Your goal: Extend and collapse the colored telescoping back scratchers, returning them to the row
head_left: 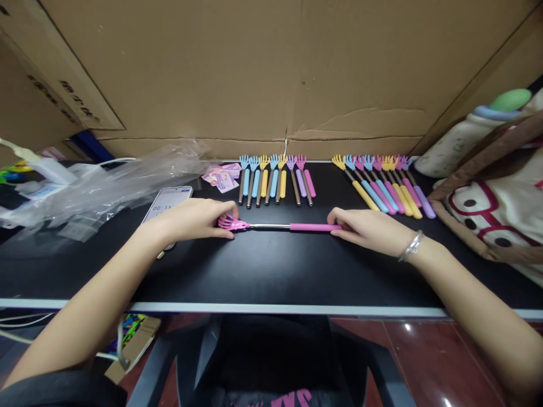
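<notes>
A pink back scratcher (314, 227) lies level across the middle of the black desk, its metal rod partly drawn out. My left hand (193, 219) is closed about its claw end, thumb below and fingers above. At the other end, my right hand (369, 229) pinches the tip of the pink handle; a clear bracelet is on that wrist. Behind the scratcher stand handles and rods in a row: several separate claw rods (274, 178) lie beside loose blue, yellow, purple and pink handles (310, 183). Further right lie several assembled back scratchers (384, 186) side by side.
A phone (172, 198) showing a timer lies partly under my left forearm. Small printed cards (224, 176) and clear plastic bags (127, 181) are at the back left. A bottle (458, 141) and a fabric bag (487, 209) stand at right. Cardboard (254, 68) walls the back.
</notes>
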### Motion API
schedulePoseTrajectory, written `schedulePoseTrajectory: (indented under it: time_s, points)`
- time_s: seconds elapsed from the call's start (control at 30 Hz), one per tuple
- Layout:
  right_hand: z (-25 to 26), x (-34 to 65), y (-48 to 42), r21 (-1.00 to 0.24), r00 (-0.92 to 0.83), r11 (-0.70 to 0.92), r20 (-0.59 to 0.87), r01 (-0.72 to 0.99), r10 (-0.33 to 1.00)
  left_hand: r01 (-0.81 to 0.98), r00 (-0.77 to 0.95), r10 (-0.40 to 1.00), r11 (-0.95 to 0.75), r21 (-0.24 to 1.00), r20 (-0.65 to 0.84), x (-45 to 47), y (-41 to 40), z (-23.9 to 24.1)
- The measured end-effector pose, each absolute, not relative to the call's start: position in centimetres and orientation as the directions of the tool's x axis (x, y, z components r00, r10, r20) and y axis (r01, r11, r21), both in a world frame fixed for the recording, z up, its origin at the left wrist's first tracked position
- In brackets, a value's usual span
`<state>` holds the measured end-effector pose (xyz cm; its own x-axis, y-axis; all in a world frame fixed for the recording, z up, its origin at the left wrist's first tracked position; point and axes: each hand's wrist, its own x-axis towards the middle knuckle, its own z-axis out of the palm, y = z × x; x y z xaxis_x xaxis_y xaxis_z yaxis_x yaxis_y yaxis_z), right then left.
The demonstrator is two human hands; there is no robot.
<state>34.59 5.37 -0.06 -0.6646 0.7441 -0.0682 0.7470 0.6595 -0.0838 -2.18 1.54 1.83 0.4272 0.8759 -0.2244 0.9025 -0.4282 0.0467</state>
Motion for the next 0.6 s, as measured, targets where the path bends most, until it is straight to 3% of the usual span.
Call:
schedulePoseTrajectory:
  time_s: [0.6]
  points:
    - [0.18,34.61,5.38,-0.102,-0.735,0.738,0.072,0.667,0.675,0.858,0.502,0.864,-0.504,-0.099,-0.040,-1.56,1.35,1.66]
